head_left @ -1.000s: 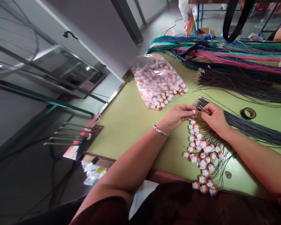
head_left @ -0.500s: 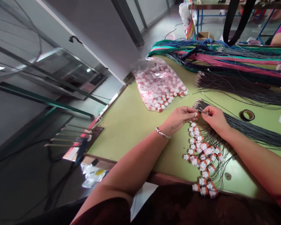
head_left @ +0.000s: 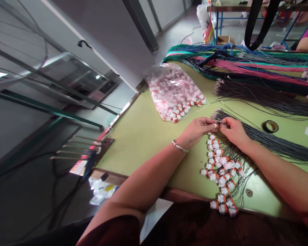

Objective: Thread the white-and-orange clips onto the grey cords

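Observation:
My left hand (head_left: pixel 199 130) pinches a small white and orange connector (head_left: pixel 216 126) between thumb and fingers. Just right of it, my right hand (head_left: pixel 232 129) is closed on a thin dark wire, its end mostly hidden by the fingertips. The two hands almost meet over the table. Below them lies a pile of white and orange connectors (head_left: pixel 222 160) with dark wires attached, reaching down to the table's front edge. Behind my right hand runs a bundle of dark wires (head_left: pixel 277 140), its metal-tipped ends beside my fingers.
A clear plastic bag of connectors (head_left: pixel 176 89) lies at the back left of the green table (head_left: pixel 143 136). A second dark wire bundle (head_left: pixel 259 99), coloured wires (head_left: pixel 236 63) and a tape roll (head_left: pixel 270 126) lie to the right. A metal-pronged rack (head_left: pixel 79 150) juts from the left edge.
My hands stay close together at the same spot, with only a slight shift of the fingers. The connector and wire are still held.

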Tool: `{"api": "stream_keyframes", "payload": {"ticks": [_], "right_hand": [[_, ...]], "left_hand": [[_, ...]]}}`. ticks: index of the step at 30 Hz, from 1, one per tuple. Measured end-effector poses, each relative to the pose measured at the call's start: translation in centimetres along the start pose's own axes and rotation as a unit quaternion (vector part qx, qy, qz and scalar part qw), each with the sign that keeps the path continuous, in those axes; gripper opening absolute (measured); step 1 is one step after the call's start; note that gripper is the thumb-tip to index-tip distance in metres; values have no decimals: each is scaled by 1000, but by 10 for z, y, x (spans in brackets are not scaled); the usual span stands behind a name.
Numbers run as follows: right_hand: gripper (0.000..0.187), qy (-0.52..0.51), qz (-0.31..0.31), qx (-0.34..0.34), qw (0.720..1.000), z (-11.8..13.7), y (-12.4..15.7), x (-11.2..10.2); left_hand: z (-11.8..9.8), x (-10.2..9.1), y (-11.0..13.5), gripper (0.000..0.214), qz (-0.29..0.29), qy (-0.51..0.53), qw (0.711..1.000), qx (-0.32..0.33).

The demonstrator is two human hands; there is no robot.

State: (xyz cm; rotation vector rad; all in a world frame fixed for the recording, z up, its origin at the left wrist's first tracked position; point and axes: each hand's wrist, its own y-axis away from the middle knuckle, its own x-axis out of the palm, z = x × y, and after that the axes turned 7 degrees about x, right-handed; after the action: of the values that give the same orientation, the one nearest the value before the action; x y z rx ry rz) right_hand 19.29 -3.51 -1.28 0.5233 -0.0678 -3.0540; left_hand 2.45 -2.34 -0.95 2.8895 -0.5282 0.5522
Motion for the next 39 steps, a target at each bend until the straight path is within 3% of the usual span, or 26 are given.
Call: {"api": "stream_keyframes", "payload": {"ticks": [7, 17, 20, 23, 25, 28, 29, 30, 32, 33, 34, 35, 37, 39], "right_hand": [[10, 15, -24, 5, 1000, 3, 1, 0], [9, 29, -23, 1, 999, -2, -2, 3], [9, 5, -8, 11, 1000, 0, -1, 0], [14, -61, 8, 45, 997, 7, 0, -3], [18, -115, 5, 68, 991, 10, 1, -5], [23, -164, 12, 85, 983, 12, 1, -6], [23, -173, 18, 85, 981, 12, 1, -6], [22, -179, 21, 84, 980, 12, 0, -6], [20, -187, 21, 82, 979, 12, 0, -4], [19, -190, 20, 83, 978, 12, 1, -4], [18, -189, 19, 86, 978, 13, 1, -3], [17, -187, 18, 88, 978, 13, 1, -2], [15, -176, 13, 86, 981, 14, 2, -1], [13, -162, 1, 74, 984, 13, 3, -1]], "left_hand": [[-4, -3, 1, 27, 1, 31, 1000, -2], [4, 6, -1, 26, -2, -34, 998, 50], [-2, 5, 1, 27, 11, -54, 998, 34], [-15, 0, 6, 22, 56, -145, 988, 0], [-26, -3, 11, 17, 131, -240, 962, -9], [-41, -7, 18, 12, 284, -342, 895, 26], [-45, -9, 18, 12, 299, -364, 881, 48], [-48, -13, 17, 11, 268, -390, 878, 73], [-50, -25, 12, 14, 84, -473, 867, 131], [-50, -33, 8, 16, -48, -524, 835, 161], [-48, -41, 3, 18, -146, -579, 782, 178], [-46, -49, -2, 18, -198, -629, 729, 186], [-40, -63, -13, 17, -182, -701, 666, 176], [-35, -71, -21, 15, -143, -742, 633, 168]]}}
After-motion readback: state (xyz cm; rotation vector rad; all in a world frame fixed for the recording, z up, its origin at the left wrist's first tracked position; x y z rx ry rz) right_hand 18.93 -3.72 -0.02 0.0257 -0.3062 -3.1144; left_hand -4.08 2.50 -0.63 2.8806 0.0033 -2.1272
